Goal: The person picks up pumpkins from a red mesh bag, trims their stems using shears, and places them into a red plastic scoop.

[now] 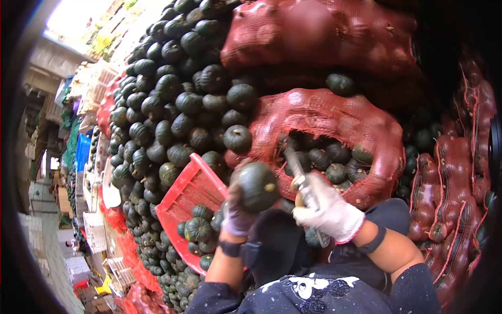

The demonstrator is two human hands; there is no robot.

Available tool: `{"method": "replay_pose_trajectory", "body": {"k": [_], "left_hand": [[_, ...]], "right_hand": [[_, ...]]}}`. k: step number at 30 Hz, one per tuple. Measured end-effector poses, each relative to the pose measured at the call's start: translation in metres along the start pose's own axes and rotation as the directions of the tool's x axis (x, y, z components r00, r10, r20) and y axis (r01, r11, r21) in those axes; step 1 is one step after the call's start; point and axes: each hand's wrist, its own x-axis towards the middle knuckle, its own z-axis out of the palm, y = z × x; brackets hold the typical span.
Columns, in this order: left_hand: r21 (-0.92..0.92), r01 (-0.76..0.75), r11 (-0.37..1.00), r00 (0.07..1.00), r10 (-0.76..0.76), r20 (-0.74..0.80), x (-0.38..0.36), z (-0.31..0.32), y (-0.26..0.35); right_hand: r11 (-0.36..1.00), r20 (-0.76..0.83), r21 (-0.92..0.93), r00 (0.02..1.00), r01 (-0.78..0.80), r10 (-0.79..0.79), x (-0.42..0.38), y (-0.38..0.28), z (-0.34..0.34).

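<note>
My left hand [238, 215], in a pale glove, is closed around a dark green kabocha squash [254, 187] held up in front of my body. In my right hand [329, 209], also gloved, is a knife [294, 162], its pale blade pointing away from me; the fingers hide much of the handle. Beyond the blade lies a torn-open red mesh sack [334, 112] with several squashes [335, 173] showing in its opening. Beside my left hand a red plastic crate [175, 201] is tilted, with several smaller squashes [198, 229] in it.
A large heap of squashes [180, 125] rises on the left. Full red mesh sacks [319, 34] lie at the back, and more sacks [452, 178] stand on the right. Pale crates [94, 233] and a blue container [83, 152] are at the far left.
</note>
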Motion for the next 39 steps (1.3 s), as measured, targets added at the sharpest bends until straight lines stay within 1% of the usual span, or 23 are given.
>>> {"method": "replay_pose_trajectory", "body": {"k": [2, 4, 6, 7, 8, 10, 11, 12, 14, 15, 17, 18, 20, 24, 28, 29, 30, 32, 34, 35, 36, 38, 39], "left_hand": [[0.082, -0.03, 0.996, 0.994, 0.038, -0.098, -0.015, -0.023, 0.024], [0.359, 0.036, 0.933, 0.926, 0.104, -0.363, -0.038, -0.044, 0.054], [0.894, 0.214, 0.394, 0.882, 0.315, -0.35, -0.046, -0.168, 0.074], [0.963, 0.173, 0.208, 0.911, 0.338, -0.236, -0.036, -0.152, 0.075], [0.993, 0.115, 0.017, 0.933, 0.341, -0.114, -0.02, -0.123, 0.08], [0.835, 0.119, 0.537, 0.978, 0.08, -0.19, 0.031, -0.003, 0.048], [0.788, 0.129, 0.602, 0.991, -0.096, -0.089, 0.058, 0.024, 0.027], [0.901, 0.024, 0.434, 0.972, -0.22, 0.08, 0.088, 0.036, 0.003], [0.938, -0.193, 0.287, 0.801, -0.506, 0.32, 0.143, 0.064, -0.067], [0.884, -0.445, 0.144, 0.737, -0.502, 0.452, 0.163, 0.079, -0.108], [0.729, -0.682, 0.06, 0.656, -0.393, 0.645, 0.192, 0.097, -0.201], [0.736, -0.648, -0.194, 0.728, -0.44, 0.525, 0.184, 0.136, -0.213], [0.64, -0.617, -0.458, 0.787, -0.346, 0.511, 0.187, 0.15, -0.257], [0.723, -0.685, -0.091, 0.722, -0.223, 0.655, 0.173, 0.11, -0.24], [0.869, -0.104, 0.484, 0.864, -0.388, 0.32, 0.141, 0.091, -0.166], [0.65, 0.092, 0.754, 0.856, -0.393, 0.335, 0.13, 0.076, -0.162], [0.486, 0.267, 0.833, 0.849, -0.441, 0.291, 0.114, 0.086, -0.137], [-0.257, 0.595, 0.762, 0.796, -0.514, 0.319, 0.085, 0.09, -0.122], [-0.09, 0.421, 0.903, 0.882, -0.384, 0.273, 0.075, 0.089, -0.115], [0.001, 0.325, 0.946, 0.916, -0.315, 0.247, 0.069, 0.088, -0.112], [-0.375, 0.349, 0.859, 0.932, -0.279, 0.23, 0.07, 0.079, -0.111], [-0.459, 0.378, 0.804, 0.915, -0.249, 0.317, 0.072, 0.066, -0.109], [-0.461, 0.372, 0.805, 0.92, -0.253, 0.3, 0.071, 0.066, -0.108]], "right_hand": [[0.814, -0.254, 0.572, 0.965, 0.098, 0.062, -0.02, -0.046, -0.033], [0.713, -0.591, 0.53, 0.803, 0.459, -0.077, -0.042, -0.054, -0.085], [0.483, -0.781, 0.479, 0.607, 0.733, -0.147, -0.069, -0.042, -0.135], [0.409, -0.817, 0.466, 0.559, 0.784, -0.14, -0.089, -0.024, -0.158], [0.405, -0.885, 0.401, 0.462, 0.821, -0.062, -0.102, -0.019, -0.163], [0.413, -0.87, 0.435, 0.492, 0.8, -0.036, -0.124, -0.014, -0.17], [0.412, -0.843, 0.48, 0.537, 0.775, -0.027, -0.135, -0.016, -0.169], [0.408, -0.817, 0.521, 0.577, 0.75, -0.019, -0.147, -0.021, -0.165], [0.537, -0.867, 0.462, 0.487, 0.705, 0.107, -0.174, -0.026, -0.158], [0.567, -0.879, 0.45, 0.455, 0.69, 0.143, -0.181, -0.026, -0.153], [0.584, -0.886, 0.434, 0.441, 0.686, 0.14, -0.193, -0.022, -0.148], [0.587, -0.888, 0.432, 0.437, 0.685, 0.143, -0.195, -0.02, -0.146], [0.581, -0.889, 0.433, 0.434, 0.689, 0.147, -0.191, -0.017, -0.141], [0.534, -0.864, 0.485, 0.475, 0.692, 0.169, -0.186, -0.016, -0.136], [0.468, -0.805, 0.578, 0.56, 0.668, 0.194, -0.158, -0.015, -0.136], [0.456, -0.791, 0.599, 0.573, 0.658, 0.214, -0.149, -0.018, -0.134], [0.445, -0.778, 0.618, 0.586, 0.648, 0.227, -0.14, -0.022, -0.131], [0.533, -0.739, 0.628, 0.65, 0.567, 0.178, -0.124, -0.026, -0.126], [0.709, -0.688, 0.56, 0.717, 0.429, 0.11, -0.11, -0.019, -0.123], [0.783, -0.674, 0.56, 0.698, 0.271, 0.24, -0.102, -0.025, -0.117], [0.854, -0.647, 0.471, 0.744, 0.22, 0.165, -0.096, -0.026, -0.11], [0.997, -0.575, -0.06, 0.816, 0.038, -0.066, -0.08, -0.011, -0.1], [0.877, -0.548, -0.478, 0.795, -0.044, -0.259, -0.074, -0.011, -0.092]]}}
